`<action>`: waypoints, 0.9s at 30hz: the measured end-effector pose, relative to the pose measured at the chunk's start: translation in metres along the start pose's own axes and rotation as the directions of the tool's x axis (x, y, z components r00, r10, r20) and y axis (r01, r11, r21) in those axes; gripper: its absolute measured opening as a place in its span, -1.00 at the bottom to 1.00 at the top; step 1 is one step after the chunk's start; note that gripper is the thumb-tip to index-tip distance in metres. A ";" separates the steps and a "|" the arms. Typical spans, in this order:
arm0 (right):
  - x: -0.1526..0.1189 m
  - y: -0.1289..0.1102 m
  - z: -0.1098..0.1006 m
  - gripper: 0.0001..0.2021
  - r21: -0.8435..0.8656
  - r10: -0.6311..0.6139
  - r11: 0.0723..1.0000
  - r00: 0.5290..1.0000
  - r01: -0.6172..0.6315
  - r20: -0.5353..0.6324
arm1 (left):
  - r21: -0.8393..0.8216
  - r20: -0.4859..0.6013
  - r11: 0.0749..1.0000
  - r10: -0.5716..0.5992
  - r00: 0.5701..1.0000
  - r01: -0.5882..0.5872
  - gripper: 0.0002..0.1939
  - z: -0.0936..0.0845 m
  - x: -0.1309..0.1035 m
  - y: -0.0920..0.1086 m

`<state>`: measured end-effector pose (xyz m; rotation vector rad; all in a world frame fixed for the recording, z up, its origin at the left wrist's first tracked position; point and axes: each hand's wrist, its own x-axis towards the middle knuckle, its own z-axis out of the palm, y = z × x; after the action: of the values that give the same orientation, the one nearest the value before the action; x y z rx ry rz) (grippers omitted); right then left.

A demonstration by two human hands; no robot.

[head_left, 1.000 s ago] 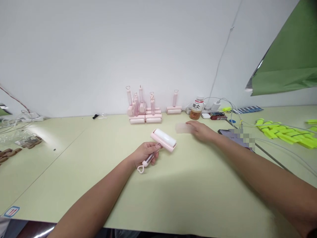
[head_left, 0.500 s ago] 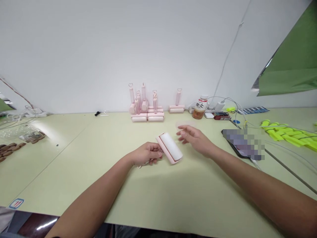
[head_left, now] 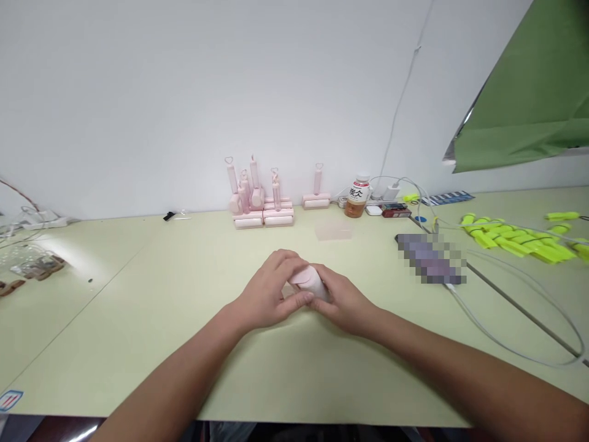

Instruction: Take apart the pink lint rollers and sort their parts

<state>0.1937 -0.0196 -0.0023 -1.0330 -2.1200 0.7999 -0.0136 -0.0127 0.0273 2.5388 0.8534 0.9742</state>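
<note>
A pink lint roller with a white roll (head_left: 313, 283) is between my two hands over the middle of the table, its pink end cap tilted up toward me. My left hand (head_left: 276, 288) wraps its left side, thumb along the near side. From the right, my right hand (head_left: 343, 298) closes round the white roll, and the two thumbs nearly meet. The roller's handle is mostly hidden by my left hand. Beyond them, a translucent pink sheet or cover (head_left: 333, 231) lies flat on the table.
Several pink lint rollers (head_left: 262, 217) stand grouped by the wall, and one more lint roller (head_left: 316, 199) stands apart. To their right are a drink bottle (head_left: 357, 197), a phone (head_left: 426, 258) on a white cable, and yellow-green pieces (head_left: 515, 236). A power strip (head_left: 43, 220) lies at left.
My right hand has come in from the right and taken hold of the roller. The roller has turned end-up, and my left hand has shifted from its handle toward the head. The view has swung slightly right.
</note>
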 end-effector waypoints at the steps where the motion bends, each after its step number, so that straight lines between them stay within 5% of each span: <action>1: -0.001 0.000 0.002 -0.65 -0.010 -0.032 0.999 0.999 0.032 0.019 | 0.040 0.009 0.999 0.027 1.000 -0.027 -0.69 -0.001 0.000 0.003; 8: -0.002 0.008 0.006 -0.75 -0.108 -0.218 0.967 0.967 0.233 0.128 | 0.208 0.199 0.976 0.022 0.980 -0.064 -0.82 -0.011 0.003 0.019; 16: 0.001 0.008 0.004 -0.74 -0.157 -0.246 0.949 0.953 0.275 0.179 | 0.344 0.322 0.937 -0.063 0.945 -0.055 -0.75 -0.010 0.006 0.029; 22: 0.008 0.018 0.001 -0.78 -0.147 -0.342 0.918 0.923 0.368 0.176 | 0.417 0.274 0.905 -0.042 0.961 -0.080 -0.78 0.001 0.006 0.025; 27: 0.007 0.020 -0.008 -0.73 -0.049 -0.199 0.977 0.972 0.206 0.121 | 0.416 0.101 0.904 0.058 0.993 -0.095 -0.72 0.002 0.003 0.013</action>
<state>0.2055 -0.0017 -0.0102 -0.8001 -2.3172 0.7138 -0.0048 -0.0207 0.0329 2.9721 1.0403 0.7572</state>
